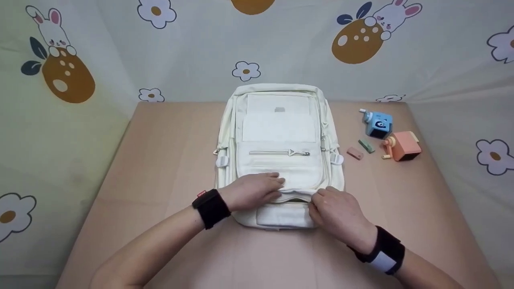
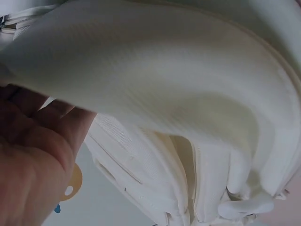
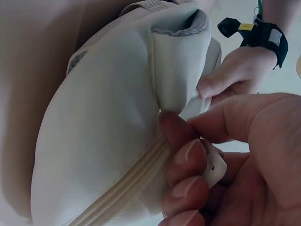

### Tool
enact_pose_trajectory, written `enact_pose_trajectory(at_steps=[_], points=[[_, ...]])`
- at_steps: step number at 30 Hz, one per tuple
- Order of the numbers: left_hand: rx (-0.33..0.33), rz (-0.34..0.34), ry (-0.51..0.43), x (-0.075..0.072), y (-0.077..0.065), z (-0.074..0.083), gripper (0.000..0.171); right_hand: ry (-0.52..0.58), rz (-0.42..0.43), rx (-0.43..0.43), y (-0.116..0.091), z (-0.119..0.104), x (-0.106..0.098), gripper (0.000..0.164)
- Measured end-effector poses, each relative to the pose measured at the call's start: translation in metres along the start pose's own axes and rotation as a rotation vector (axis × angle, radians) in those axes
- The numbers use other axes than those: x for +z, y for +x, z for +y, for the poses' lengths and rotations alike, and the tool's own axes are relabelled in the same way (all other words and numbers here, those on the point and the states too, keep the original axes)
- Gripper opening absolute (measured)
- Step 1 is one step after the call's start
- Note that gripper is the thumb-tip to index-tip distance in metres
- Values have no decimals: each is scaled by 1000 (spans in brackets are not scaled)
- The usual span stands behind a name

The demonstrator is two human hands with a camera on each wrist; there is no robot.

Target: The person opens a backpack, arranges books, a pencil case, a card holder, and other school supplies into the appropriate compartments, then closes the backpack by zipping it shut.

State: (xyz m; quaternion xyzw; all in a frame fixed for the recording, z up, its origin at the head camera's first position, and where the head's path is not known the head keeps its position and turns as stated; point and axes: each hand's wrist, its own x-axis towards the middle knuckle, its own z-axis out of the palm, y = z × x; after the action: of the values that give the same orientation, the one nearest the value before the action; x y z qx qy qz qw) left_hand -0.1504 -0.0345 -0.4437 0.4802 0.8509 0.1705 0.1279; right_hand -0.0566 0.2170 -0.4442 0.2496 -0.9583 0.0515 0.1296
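The left hand [image 1: 253,192] rests on the white bag [image 1: 279,128], fingers mostly straight; the bag lies on the bench [image 1: 172,160], mostly ahead of both hands, its long way running front to back; the right hand [image 1: 339,212], nearer the pocket gap [image 1: 296,200], curls and pinches the zip pull [image 3: 216,167].

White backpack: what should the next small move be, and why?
Probably slide the zipper pull a little along the zip: the right hand pinches that pull, the zip leads to it, and the left hand rests on the backpack, well placed to steady it.
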Motion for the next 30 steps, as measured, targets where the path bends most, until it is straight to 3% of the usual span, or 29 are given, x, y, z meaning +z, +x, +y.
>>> enact_pose_trajectory(at_steps=[7,17,24,30], points=[[-2,-28,-26,-6,11,-1,17,-17,57,-88,13,-14,6,22],[5,-32,-66,-6,9,-2,16,-28,48,-207,29,-30,21,18],[-14,-23,-61,-3,-7,-5,38,21,43,-184,27,-25,23,20],[32,33,-11,-1,-33,-19,35,48,29,-182,25,-21,20,21]])
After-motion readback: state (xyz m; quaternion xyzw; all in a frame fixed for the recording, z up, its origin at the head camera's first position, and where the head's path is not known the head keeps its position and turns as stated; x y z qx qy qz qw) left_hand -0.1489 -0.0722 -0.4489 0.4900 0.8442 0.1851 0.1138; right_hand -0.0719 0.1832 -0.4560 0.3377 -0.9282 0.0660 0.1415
